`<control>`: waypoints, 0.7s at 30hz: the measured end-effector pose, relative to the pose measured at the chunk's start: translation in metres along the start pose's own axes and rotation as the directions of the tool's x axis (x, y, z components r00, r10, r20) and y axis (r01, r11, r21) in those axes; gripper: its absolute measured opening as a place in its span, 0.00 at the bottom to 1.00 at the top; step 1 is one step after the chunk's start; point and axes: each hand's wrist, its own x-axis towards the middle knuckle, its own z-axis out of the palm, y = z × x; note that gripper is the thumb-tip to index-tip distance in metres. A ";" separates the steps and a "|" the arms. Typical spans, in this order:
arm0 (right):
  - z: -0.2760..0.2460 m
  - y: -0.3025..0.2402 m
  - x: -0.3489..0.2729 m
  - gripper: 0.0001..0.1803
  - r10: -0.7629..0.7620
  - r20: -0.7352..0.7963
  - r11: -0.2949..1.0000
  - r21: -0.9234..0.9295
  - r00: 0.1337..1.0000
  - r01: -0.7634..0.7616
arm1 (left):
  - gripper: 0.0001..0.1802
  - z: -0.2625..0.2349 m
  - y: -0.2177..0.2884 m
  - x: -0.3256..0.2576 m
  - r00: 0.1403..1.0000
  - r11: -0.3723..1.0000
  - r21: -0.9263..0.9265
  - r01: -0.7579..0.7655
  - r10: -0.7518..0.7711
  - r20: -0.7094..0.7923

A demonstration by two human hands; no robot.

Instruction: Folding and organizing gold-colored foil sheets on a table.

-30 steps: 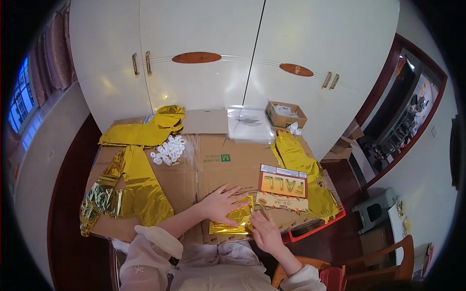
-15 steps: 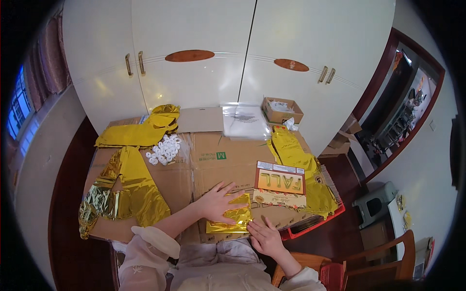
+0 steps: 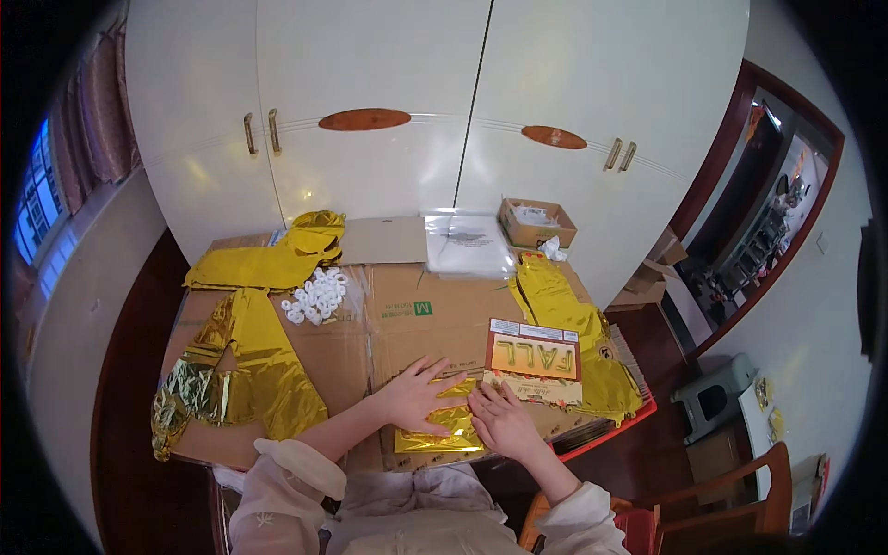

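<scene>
- Near the front edge of the cardboard-covered table, right of its middle: folded gold foil piece, flat and creased, partly hidden under both hands.
- Across the foil's upper left part: left hand, open, palm down, fingers spread and pointing right.
- Over the foil's right side: right hand, unclenched, palm down, fingers loosely extended toward the back edge.
- Just beyond the right fingertips: printed card with an orange panel; cannot tell whether touching.
- Along the table's right edge: long flat gold foil balloon, beside the card.
- Toward the front left corner: wide two-legged foil balloon, lying flat.
- At the back left corner: gold foil stack, next to a pile of white rings.
- Along the back edge, left to right: grey board, clear plastic bags, small open carton.
</scene>
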 end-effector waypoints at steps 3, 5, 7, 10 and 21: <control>0.001 -0.001 0.002 0.22 -0.014 -0.027 1.000 -0.014 1.000 0.014 | 0.40 -0.001 -0.001 -0.002 0.999 1.000 -0.027 -0.016 0.015 -0.040; -0.001 -0.002 0.002 0.22 -0.015 -0.008 1.000 -0.022 1.000 0.015 | 0.44 -0.001 0.000 -0.002 1.000 0.998 -0.053 0.025 -0.025 -0.002; -0.004 -0.001 0.007 0.21 -0.012 0.008 1.000 -0.026 1.000 0.012 | 0.48 -0.002 -0.001 -0.001 0.999 0.997 -0.060 0.049 -0.048 0.021; -0.006 -0.003 0.018 0.22 -0.008 0.025 0.999 -0.048 1.000 0.009 | 0.51 -0.002 0.000 0.000 0.998 0.997 -0.052 0.055 -0.054 0.026; 0.019 -0.008 0.020 0.27 0.083 0.028 0.991 -0.104 0.996 -0.079 | 0.48 0.003 -0.002 -0.003 0.999 0.998 -0.027 0.049 -0.048 0.021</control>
